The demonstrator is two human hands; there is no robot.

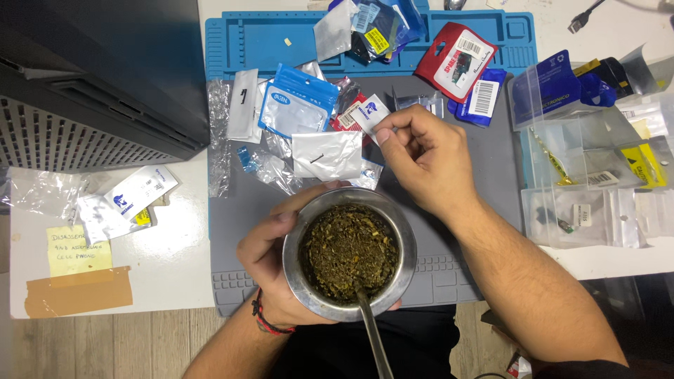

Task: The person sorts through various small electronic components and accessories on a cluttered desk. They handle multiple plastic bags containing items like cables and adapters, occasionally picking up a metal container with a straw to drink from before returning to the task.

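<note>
— What do we have in our hands right now?

— Our left hand (270, 263) wraps around a steel mate cup (349, 254) packed with dry green-brown herb, and a metal straw (372, 330) leans out of it toward us. We judge the grip is wide and snug so the cup stays upright, clear of the grey work mat (460, 277) beneath it.

— And the other hand?

— Our right hand (427, 158) sits just beyond the cup, fingers pinched narrow on a small white packet (370, 116) with a blue mark, holding it by one edge, probably so we can look it over.

— What lies around the cup?

— Beyond it, on the mat, a scatter of small plastic bags: a white pouch (328, 156) just past the rim, a blue-topped bag (298, 102) farther out to the left, a red card pack (456, 60) farther out to the right. Right of the cup, clear zip bags (583, 210) are lined up on the desk (175, 253). Left of it we see a yellow sticky note (77, 249) above a strip of brown tape (78, 291), and beyond those a dark slatted case (84, 91).
</note>
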